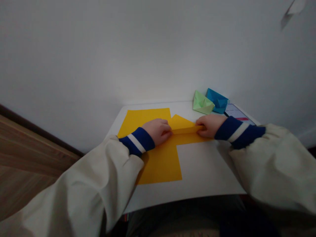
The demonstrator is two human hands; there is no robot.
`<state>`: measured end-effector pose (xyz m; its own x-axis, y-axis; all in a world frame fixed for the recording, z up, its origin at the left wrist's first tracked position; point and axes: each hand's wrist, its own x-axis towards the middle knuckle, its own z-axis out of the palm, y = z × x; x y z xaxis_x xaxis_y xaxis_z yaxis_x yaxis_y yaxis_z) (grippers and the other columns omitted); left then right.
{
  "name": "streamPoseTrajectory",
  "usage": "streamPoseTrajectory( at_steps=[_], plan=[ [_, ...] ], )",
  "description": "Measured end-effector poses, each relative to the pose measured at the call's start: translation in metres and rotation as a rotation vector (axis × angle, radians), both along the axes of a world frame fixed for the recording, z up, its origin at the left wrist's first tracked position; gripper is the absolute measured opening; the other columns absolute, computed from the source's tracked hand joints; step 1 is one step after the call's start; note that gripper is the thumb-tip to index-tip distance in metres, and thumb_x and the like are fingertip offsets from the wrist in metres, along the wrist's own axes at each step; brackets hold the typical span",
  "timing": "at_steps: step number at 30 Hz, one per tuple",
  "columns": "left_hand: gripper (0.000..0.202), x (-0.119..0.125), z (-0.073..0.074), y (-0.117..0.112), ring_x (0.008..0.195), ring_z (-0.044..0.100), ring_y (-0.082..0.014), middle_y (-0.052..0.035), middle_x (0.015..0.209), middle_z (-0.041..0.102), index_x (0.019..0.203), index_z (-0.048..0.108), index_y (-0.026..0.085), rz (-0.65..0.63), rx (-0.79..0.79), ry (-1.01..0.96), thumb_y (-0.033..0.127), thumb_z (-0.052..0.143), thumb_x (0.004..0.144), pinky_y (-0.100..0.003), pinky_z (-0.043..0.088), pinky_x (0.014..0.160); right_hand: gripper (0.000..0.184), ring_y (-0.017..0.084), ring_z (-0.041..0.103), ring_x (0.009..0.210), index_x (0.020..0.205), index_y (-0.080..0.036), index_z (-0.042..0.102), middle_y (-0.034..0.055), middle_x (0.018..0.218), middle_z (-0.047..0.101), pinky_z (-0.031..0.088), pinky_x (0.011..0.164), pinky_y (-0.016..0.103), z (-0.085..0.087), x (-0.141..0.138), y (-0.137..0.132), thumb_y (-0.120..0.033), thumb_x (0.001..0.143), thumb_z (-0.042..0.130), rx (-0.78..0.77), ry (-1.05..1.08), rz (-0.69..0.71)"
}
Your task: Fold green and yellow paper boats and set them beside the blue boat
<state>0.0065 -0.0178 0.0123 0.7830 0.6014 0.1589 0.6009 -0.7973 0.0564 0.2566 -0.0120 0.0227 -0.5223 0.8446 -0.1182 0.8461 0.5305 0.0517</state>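
Note:
A partly folded sheet of yellow paper (184, 131) stretches between my two hands above the white table, with a pointed corner at its far side and a raised strip along its near edge. My left hand (158, 130) pinches the left end of that strip. At the right end, my right hand (209, 125) has its fingers closed on the same paper. Under my left hand and forearm lies a flat yellow sheet (163, 164), its middle covered by the sleeve.
Two folded paper boats, one light green (201, 102) and one blue (217, 100), stand at the table's back right. Beside them lies a phone (238, 112) with its screen lit. The white table (204, 174) meets a pale wall (148, 49). Wooden furniture (32, 151) is at the left.

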Motion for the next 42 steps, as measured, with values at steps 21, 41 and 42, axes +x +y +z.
streamPoseTrajectory(
  at_steps=[21,41,42],
  plan=[
    [0.023,-0.003,-0.013,0.005,0.067,0.051,-0.0142,-0.0035,0.068,0.055,0.068,0.061,0.013,0.072,-0.081,-0.096,0.021,0.048,0.085,-0.026,0.041,0.065,0.014,0.017,0.059,0.063,0.074,-0.017,0.064,0.0048,0.07,0.066,0.042,0.058,0.027,0.005,0.022,0.009,-0.027,0.067,0.056,-0.161,-0.106,-0.186],
    [0.019,0.007,0.005,-0.004,0.062,0.049,-0.0135,-0.002,0.068,0.057,0.074,0.061,0.015,0.231,-0.099,-0.076,0.027,0.049,0.082,-0.025,0.036,0.058,0.033,0.019,0.058,0.081,0.085,-0.019,0.066,0.0064,0.088,0.066,0.036,0.064,0.028,0.004,-0.039,-0.009,-0.039,0.088,0.04,0.18,0.105,0.114],
    [0.019,0.008,0.005,-0.004,0.063,0.05,-0.014,-0.0024,0.07,0.058,0.076,0.061,0.015,0.243,-0.099,-0.069,0.027,0.049,0.083,-0.025,0.036,0.059,0.033,0.018,0.057,0.08,0.084,-0.02,0.066,0.006,0.087,0.066,0.035,0.063,0.028,0.003,-0.04,-0.008,-0.038,0.089,0.039,0.19,0.112,0.123]
  ],
)
